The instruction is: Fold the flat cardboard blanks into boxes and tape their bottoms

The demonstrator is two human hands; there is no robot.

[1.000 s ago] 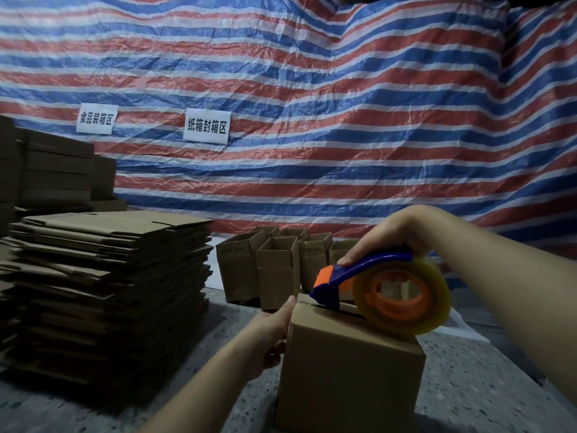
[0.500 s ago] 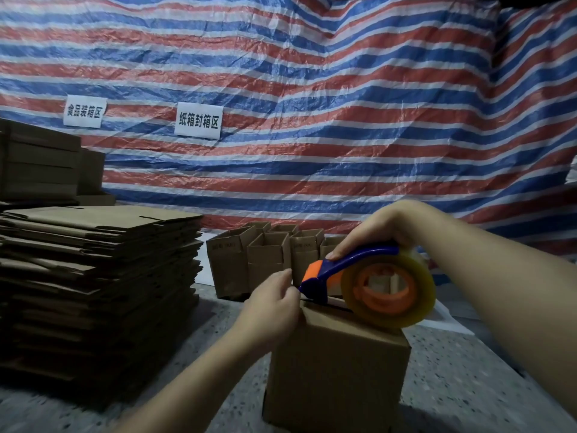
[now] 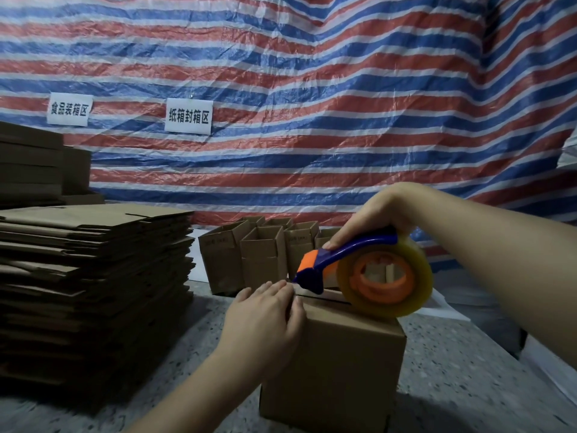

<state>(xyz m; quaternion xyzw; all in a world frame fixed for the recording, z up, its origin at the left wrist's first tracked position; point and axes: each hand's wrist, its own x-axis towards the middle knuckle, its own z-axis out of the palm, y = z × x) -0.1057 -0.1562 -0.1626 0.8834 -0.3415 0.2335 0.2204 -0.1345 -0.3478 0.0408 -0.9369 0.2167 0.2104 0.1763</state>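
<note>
Cardboard is nearly everything around you: one box stands on the speckled floor right below you, with its closed flaps facing up. Your left hand lies on its near-left top corner, fingers straight and together, pressing down. Your right hand is curled round the blue handle of one tape dispenser, whose clear roll rests on the box top. One tall stack of flat blanks sits to your left. Behind the box stand at least five open boxes in a cluster. Two white paper signs hang on the striped tarp.
</note>
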